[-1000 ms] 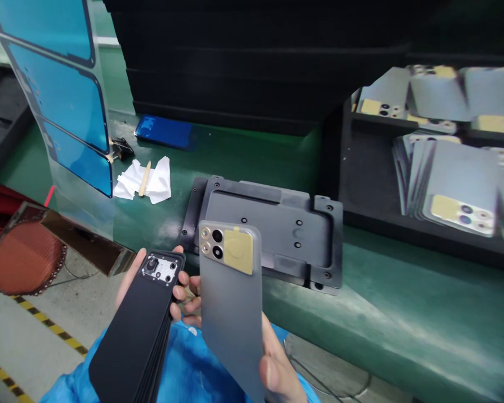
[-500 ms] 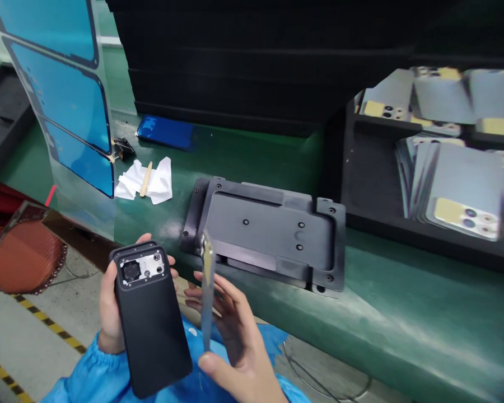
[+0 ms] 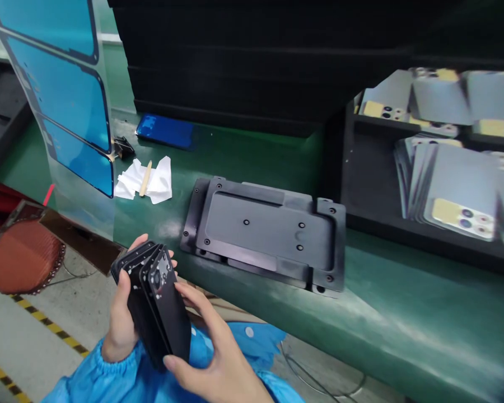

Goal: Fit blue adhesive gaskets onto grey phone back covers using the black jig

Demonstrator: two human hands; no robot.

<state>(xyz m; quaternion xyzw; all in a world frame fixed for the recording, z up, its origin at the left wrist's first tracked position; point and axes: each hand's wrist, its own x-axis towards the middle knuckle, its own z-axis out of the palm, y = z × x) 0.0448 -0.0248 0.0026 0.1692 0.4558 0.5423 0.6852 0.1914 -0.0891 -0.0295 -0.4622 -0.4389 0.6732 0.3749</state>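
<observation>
My left hand (image 3: 124,313) wraps round a black phone-shaped piece (image 3: 140,324) with a camera cutout at its top. Against that piece, my right hand (image 3: 218,341) grips a thin dark panel (image 3: 168,302) by its edges, thumb low and fingers at the upper right side. The panel is tilted, its top end close to the black piece, and shows camera openings. Both pieces are in the air in front of the bench edge. A black metal fixture (image 3: 269,229) with a phone-shaped recess lies on the green bench (image 3: 403,291), to the right of my hands.
Black trays (image 3: 369,168) at the right hold stacked grey panels (image 3: 462,179). A sheet with blue films (image 3: 67,95) hangs at the left. White tissue (image 3: 162,179) with a wooden stick, a black clip (image 3: 124,147) and a blue phone-shaped piece (image 3: 166,131) lie behind. A round stool (image 3: 27,256) stands lower left.
My right hand has moved left and turned the thin panel, bringing it from upright and apart to against the black piece. My left hand has tilted that piece slightly.
</observation>
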